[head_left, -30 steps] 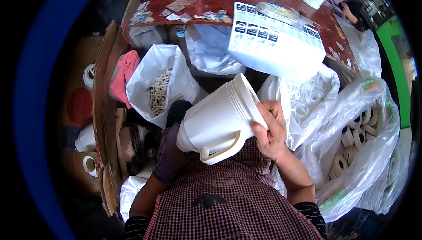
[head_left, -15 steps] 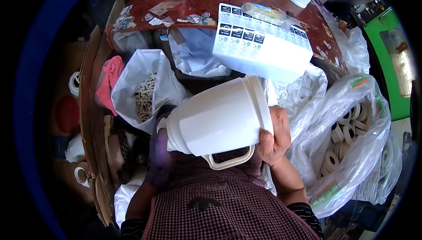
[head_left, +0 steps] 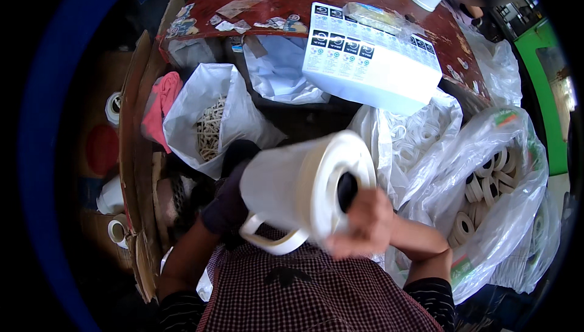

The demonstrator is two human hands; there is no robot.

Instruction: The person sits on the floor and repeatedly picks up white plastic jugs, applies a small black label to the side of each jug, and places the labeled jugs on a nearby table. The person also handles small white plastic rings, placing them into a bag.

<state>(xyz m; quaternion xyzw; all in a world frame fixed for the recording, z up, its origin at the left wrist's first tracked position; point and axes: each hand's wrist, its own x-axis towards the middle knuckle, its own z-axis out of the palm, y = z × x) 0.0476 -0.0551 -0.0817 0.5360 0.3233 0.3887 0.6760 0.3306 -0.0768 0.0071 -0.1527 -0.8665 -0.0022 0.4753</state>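
A white plastic jug [head_left: 278, 177] with a loop handle [head_left: 274, 241] is tilted in front of my apron, its round ringed end [head_left: 325, 195] turned toward the right. A dark round opening [head_left: 347, 192] shows in that end. My left hand [head_left: 228, 201], in a dark purple glove, holds the jug from its far left end; the fingers are mostly hidden behind it. Bare and blurred by motion, my right hand [head_left: 368, 225] is curled closed at the ringed end, beside the opening. Whether something small sits in its fingers cannot be made out.
Ahead stands a worn red table [head_left: 267, 3] with a printed white sheet [head_left: 371, 70] over its edge. White sacks hold small sticks [head_left: 211, 128] and clear rings [head_left: 420, 137]. A clear bag [head_left: 511, 210] of white rings lies right, a cardboard wall [head_left: 134, 167] left.
The jug has swung round so its ringed end and opening face me more, with the handle now lower left. My right hand has moved from the rim's side to the front of that end.
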